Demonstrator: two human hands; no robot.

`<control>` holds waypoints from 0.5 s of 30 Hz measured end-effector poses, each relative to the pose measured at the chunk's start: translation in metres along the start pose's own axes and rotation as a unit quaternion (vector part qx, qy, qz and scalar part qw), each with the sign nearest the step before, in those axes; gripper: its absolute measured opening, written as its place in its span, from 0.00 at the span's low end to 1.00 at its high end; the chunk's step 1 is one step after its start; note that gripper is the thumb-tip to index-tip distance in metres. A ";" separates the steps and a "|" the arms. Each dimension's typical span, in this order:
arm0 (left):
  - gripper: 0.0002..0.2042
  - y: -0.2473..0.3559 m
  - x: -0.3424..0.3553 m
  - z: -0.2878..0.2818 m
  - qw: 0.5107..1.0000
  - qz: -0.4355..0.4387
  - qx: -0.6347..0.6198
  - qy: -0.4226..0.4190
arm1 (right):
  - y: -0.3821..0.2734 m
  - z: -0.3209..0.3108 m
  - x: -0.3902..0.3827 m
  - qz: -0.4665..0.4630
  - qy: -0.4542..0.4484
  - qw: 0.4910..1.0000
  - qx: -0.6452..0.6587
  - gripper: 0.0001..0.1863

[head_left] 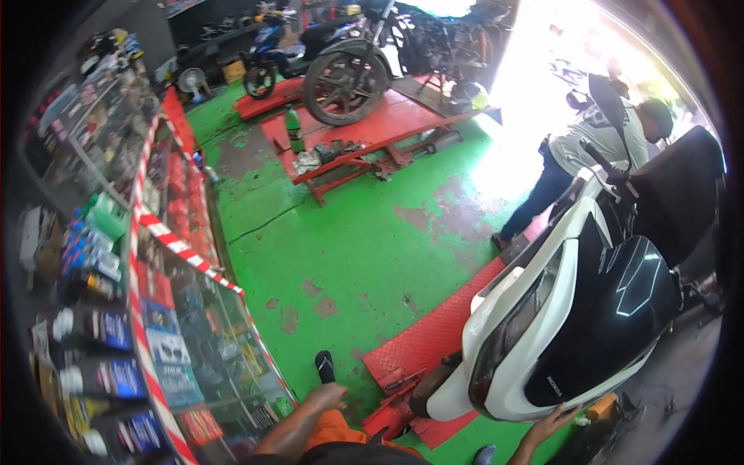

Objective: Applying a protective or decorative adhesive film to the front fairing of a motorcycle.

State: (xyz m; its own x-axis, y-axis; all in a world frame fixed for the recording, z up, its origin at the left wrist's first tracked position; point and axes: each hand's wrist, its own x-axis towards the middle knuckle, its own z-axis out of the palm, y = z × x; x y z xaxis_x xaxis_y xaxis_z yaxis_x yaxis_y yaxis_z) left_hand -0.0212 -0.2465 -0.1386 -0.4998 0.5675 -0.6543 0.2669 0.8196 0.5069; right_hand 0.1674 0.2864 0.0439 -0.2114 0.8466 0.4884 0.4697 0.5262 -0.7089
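Observation:
My left hand [327, 397] hangs over my orange shorts [332, 428], fingers curled in, with nothing visible in it. A sandalled foot [325, 367] shows just beyond it. To the right, my right hand [555, 423] is open, fingers stretched out by the lower front of a white and black scooter [570, 333]. Its fingertips come close to the scooter's front panel; I cannot tell whether they touch. The scooter stands on a red lift ramp [434, 329].
A glass display case [209, 333] edged in red and white tape runs along the left, with bottles [116, 376] on top. Ahead, a motorcycle [349, 81] stands on a red platform [387, 116] holding a green bottle [294, 130]. Another person [597, 139] bends beside the scooter.

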 end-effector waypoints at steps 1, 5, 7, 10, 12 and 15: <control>0.21 -0.019 -0.004 -0.007 0.997 -0.057 -0.025 -0.039 | -0.004 0.003 -0.020 0.025 0.006 1.000 -0.007 0.34; 0.23 -0.185 -0.053 0.034 0.947 -0.176 -0.260 0.065 | -0.026 0.064 -0.061 0.092 0.084 0.992 -0.008 0.36; 0.25 -0.227 -0.058 0.026 0.928 -0.281 -0.245 0.013 | 0.003 0.053 -0.049 0.084 0.137 0.987 -0.027 0.36; 0.23 -0.261 -0.073 -0.012 0.907 -0.360 -0.216 -0.028 | 0.007 0.068 -0.054 0.137 0.199 0.970 -0.024 0.37; 0.22 -0.277 -0.069 -0.042 0.928 -0.325 -0.185 0.000 | 0.001 0.090 -0.057 0.191 0.222 0.956 -0.031 0.36; 0.21 -0.271 -0.035 -0.081 0.965 -0.219 -0.147 0.009 | 0.026 0.060 -0.042 0.113 0.241 0.950 -0.164 0.33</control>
State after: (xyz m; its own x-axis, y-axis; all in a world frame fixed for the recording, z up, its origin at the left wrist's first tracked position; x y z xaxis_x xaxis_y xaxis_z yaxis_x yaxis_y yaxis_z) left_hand -0.1427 -0.4949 -0.2080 -0.5262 0.1683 -0.8335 -0.2174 0.9210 0.3232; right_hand 0.1370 0.2695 -0.0257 0.3056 0.7591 0.5748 0.7149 0.2159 -0.6651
